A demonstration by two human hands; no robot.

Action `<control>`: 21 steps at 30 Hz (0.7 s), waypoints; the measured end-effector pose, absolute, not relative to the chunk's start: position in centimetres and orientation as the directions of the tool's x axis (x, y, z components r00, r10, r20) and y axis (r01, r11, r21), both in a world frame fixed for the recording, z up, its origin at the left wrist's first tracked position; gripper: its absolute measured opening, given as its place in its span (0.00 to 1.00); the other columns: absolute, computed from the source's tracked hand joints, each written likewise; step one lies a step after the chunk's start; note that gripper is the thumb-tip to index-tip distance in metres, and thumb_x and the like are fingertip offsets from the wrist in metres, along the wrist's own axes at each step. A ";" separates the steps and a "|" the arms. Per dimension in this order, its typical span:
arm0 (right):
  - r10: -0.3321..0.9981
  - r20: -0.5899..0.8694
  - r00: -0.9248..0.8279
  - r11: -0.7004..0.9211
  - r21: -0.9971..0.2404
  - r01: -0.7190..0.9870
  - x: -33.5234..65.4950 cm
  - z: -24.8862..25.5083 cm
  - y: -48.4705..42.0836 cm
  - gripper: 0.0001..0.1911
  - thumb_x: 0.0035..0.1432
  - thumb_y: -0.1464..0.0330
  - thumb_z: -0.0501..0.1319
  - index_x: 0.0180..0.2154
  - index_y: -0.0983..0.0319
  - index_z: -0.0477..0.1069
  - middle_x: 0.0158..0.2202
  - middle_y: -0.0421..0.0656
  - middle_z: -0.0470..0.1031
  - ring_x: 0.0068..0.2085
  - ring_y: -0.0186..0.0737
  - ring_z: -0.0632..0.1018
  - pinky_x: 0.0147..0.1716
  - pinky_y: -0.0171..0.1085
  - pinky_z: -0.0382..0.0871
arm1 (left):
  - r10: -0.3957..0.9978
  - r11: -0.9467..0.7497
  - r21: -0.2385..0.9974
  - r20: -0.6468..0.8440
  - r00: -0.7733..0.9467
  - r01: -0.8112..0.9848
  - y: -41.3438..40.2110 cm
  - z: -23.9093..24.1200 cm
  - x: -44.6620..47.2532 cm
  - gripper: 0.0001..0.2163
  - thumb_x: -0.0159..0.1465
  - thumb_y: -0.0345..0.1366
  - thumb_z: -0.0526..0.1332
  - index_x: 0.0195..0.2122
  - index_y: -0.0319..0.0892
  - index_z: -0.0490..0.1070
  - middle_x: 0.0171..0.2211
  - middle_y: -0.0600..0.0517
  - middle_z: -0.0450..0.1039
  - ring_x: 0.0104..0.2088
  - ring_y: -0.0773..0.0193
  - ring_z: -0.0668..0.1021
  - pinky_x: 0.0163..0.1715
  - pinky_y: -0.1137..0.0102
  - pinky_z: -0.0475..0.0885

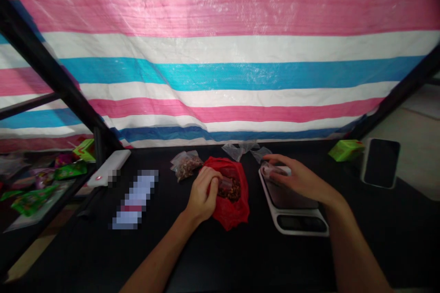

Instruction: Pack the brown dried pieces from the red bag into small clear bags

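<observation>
My left hand [203, 194] is closed in a pinch at the mouth of a red plastic bag [229, 210] full of small brown pieces; what its fingers hold I cannot make out. My right hand [297, 178] rests over the platform of a white kitchen scale [299, 219], its fingers curled on a small clear bag [271, 171] lying on the scale. A filled small clear bag [185, 165] of brown pieces lies left of the red bag. Several empty clear bags [245, 150] lie behind it.
The black table [240, 256] backs onto a striped pink, blue and white tarp [220, 55]. A white power bank [108, 167] and a blurred-out item [134, 199] lie at left, a green box [345, 149] and a phone [381, 162] at right. Green snack packets [34, 197] fill a shelf at far left.
</observation>
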State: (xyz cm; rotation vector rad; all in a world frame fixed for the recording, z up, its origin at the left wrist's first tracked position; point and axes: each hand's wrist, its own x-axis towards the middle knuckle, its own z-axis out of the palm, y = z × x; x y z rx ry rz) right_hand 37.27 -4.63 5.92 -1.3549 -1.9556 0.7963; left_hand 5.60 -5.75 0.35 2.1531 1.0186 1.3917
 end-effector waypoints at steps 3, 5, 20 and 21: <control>0.944 0.295 -0.147 0.329 -0.813 0.480 34.1 6.1 -4.6 0.22 0.62 0.61 0.65 0.56 0.56 0.72 0.47 0.44 0.80 0.45 0.46 0.80 0.49 0.44 0.75 | 0.718 -0.696 0.612 0.616 0.325 0.377 -6.1 0.4 5.9 0.08 0.72 0.33 0.52 0.42 0.44 0.70 0.37 0.48 0.73 0.40 0.58 0.74 0.44 0.62 0.69; 0.920 0.379 -0.103 0.385 -0.818 0.427 31.5 5.7 -4.9 0.21 0.62 0.63 0.64 0.56 0.54 0.71 0.48 0.43 0.78 0.45 0.45 0.79 0.48 0.44 0.74 | 0.706 -0.707 0.586 0.617 0.347 0.395 -6.2 0.4 6.1 0.07 0.71 0.34 0.55 0.48 0.44 0.69 0.43 0.46 0.74 0.45 0.56 0.75 0.48 0.60 0.70; 0.837 0.402 -0.372 0.454 -0.889 0.061 26.1 3.6 -7.0 0.13 0.66 0.63 0.62 0.52 0.54 0.73 0.50 0.46 0.72 0.49 0.44 0.77 0.49 0.43 0.75 | 0.733 -0.679 0.633 0.611 0.298 0.372 -6.2 0.7 5.9 0.14 0.71 0.34 0.54 0.56 0.45 0.69 0.50 0.42 0.75 0.52 0.53 0.76 0.54 0.56 0.71; 0.849 0.402 -0.342 0.455 -0.886 0.090 25.9 3.4 -6.9 0.13 0.66 0.63 0.62 0.52 0.53 0.73 0.50 0.46 0.72 0.48 0.44 0.77 0.48 0.43 0.75 | 0.739 -0.673 0.637 0.606 0.295 0.376 -6.1 0.7 5.9 0.15 0.71 0.35 0.55 0.57 0.44 0.68 0.51 0.42 0.74 0.52 0.53 0.76 0.54 0.56 0.71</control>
